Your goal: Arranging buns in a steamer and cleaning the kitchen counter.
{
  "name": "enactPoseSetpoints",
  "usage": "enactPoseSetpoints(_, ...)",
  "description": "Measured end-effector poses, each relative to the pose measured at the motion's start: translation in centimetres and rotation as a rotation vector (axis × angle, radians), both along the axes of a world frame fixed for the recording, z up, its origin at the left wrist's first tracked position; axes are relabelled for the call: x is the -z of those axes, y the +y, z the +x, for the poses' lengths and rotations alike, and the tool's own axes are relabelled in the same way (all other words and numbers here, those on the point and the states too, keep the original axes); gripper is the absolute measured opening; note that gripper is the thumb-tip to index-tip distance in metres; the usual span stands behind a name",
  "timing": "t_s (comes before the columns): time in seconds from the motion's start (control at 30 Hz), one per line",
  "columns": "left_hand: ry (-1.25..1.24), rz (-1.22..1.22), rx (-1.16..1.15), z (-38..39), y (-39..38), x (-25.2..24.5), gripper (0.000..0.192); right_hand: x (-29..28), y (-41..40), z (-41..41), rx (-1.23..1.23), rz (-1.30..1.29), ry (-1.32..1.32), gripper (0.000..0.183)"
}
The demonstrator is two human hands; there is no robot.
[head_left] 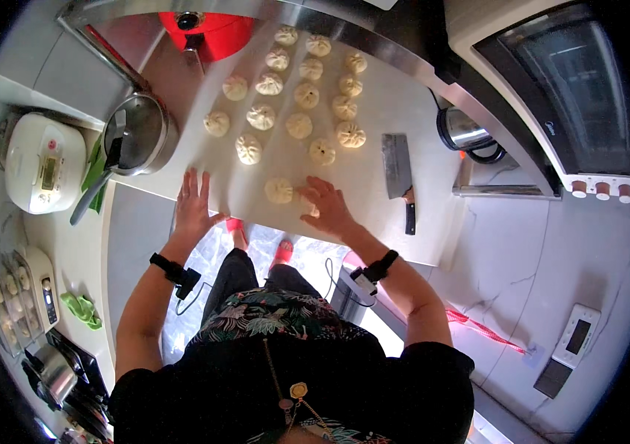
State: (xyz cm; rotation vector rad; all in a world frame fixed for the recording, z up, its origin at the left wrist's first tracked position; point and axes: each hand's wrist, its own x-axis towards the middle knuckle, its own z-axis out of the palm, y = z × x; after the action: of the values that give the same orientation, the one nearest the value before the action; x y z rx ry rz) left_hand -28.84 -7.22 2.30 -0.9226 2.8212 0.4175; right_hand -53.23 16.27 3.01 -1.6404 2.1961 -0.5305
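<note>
My left hand (194, 208) lies near the front edge of the pale worktop (348, 213), fingers spread and nothing held. My right hand (328, 208) is over the worktop with bent fingers, partly covering a small piece of dough beneath it; whether it grips the dough cannot be told. Just left of those fingertips sits a round dough piece (279, 190). Beyond both hands, several pleated buns stand in uneven rows, among them a bun (322, 151) with a dark spot on top and a bun (249, 149) to its left. A cleaver (397, 166) lies right of my right hand.
A steel saucepan (166, 139) with a grey-handled utensil stands at the worktop's left, beside a white rice cooker (43, 161). A red pot (220, 33) is at the back. Farther right are a steel kettle (464, 127) and an oven (564, 89). A steamer with food stands lower left.
</note>
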Motion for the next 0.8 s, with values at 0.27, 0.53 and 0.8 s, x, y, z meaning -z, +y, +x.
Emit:
enactPoseSetpoints(0.27,0.083,-0.031,0.022,0.8,-0.1,1.2,0.115,2.0,1.9,0.2,0.194,-0.057,0.016,0.051)
enactPoseSetpoints(0.53,0.073,0.020,0.002,0.2,0.0,0.2,0.114,2.9,-1.2,1.2,0.337,-0.130,0.047,0.052)
enactPoseSetpoints(0.8,0.085,0.017,-0.001,0.0,0.2,-0.3,0.111,2.2,-0.5,-1.4,0.050,-0.070,-0.015,0.051)
